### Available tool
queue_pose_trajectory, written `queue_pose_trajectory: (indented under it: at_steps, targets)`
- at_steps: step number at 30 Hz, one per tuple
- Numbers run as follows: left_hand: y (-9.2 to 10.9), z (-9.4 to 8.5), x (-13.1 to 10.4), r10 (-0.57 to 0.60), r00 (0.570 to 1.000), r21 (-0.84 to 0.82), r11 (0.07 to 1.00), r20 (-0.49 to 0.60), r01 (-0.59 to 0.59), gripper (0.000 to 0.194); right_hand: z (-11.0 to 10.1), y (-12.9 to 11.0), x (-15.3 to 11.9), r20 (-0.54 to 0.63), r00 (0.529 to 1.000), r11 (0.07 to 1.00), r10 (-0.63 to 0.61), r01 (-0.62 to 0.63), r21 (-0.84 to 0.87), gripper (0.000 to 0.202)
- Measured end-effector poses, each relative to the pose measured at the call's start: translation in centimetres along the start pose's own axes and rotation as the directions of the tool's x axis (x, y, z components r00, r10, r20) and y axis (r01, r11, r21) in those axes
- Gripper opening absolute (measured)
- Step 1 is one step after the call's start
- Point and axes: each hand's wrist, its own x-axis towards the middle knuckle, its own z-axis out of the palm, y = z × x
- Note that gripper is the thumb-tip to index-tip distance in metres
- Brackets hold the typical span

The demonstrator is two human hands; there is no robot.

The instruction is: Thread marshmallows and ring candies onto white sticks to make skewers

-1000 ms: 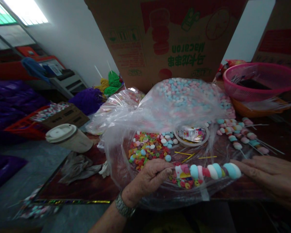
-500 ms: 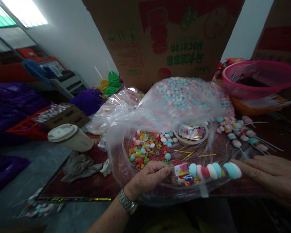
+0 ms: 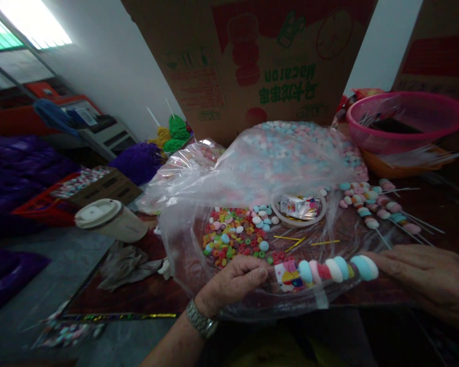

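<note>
A candy skewer [image 3: 336, 269] of blue, pink and white marshmallows with gummy rings between them lies level between my hands. At its left end is a small printed packet [image 3: 285, 276], pinched between the thumb and fingers of my left hand [image 3: 235, 283]. My right hand [image 3: 430, 280] is closed at the other end, its fingertips against the last marshmallow; any stick there is hidden. Below and behind the skewer, a clear plastic bag [image 3: 183, 255] is spread on the table, with gummy rings [image 3: 233, 234] and loose marshmallows [image 3: 263, 218] on it.
Behind stands a tub [image 3: 299, 216] of printed packets, beside several yellow ties [image 3: 325, 242]. Finished skewers [image 3: 371, 204] lie at the right, near a pink basket [image 3: 405, 122]. A big marshmallow bag [image 3: 290, 153] leans before a carton [image 3: 252, 61]. At left are a cup [image 3: 110, 219] and a cloth [image 3: 128, 267].
The camera view has shifted slightly. Both hands keep their hold on the skewer, almost in the same place, and the left thumb has moved a little on the packet end.
</note>
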Motion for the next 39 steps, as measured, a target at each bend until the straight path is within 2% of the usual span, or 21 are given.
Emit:
queue_pose_trajectory:
  at_steps: [6,11,15,21,29,35,39]
  targets:
    - [0.3,-0.1,0.3,0.019,0.999,0.051,0.999,0.035,-0.02,0.044,0.8,0.4,-0.9,0.031,0.997,0.996,0.066,-0.068,0.063,0.045]
    - [0.2,-0.1,0.5,0.033,0.999,0.097,0.995,0.024,-0.035,0.044,0.3,0.2,-0.2,0.028,1.0,1.0,0.012,-0.011,-0.013,0.043]
    - [0.1,-0.3,0.5,0.051,0.998,0.083,0.995,0.032,-0.053,0.042,0.0,0.3,-0.1,0.035,0.999,1.0,0.03,-0.03,-0.01,0.048]
    - [-0.1,-0.1,0.8,0.026,1.0,0.231,0.973,0.005,-0.026,0.041,0.1,-0.1,0.3,0.02,0.999,0.999,0.027,-0.027,0.021,0.045]
    - [-0.5,0.1,1.1,0.002,0.998,0.368,0.929,-0.064,0.022,0.04,-0.3,-0.2,0.1,0.029,0.999,0.996,0.04,-0.037,-0.085,0.045]
    - [-0.4,0.5,1.5,0.029,0.999,0.419,0.908,-0.016,-0.019,0.039,-0.4,-0.4,0.4,0.074,0.997,0.997,0.033,-0.028,-0.071,0.046]
    - [-0.5,0.5,1.6,0.052,0.996,0.481,0.876,-0.068,-0.013,0.034,-0.3,-0.4,0.6,0.09,0.994,0.992,0.056,-0.045,-0.121,0.043]
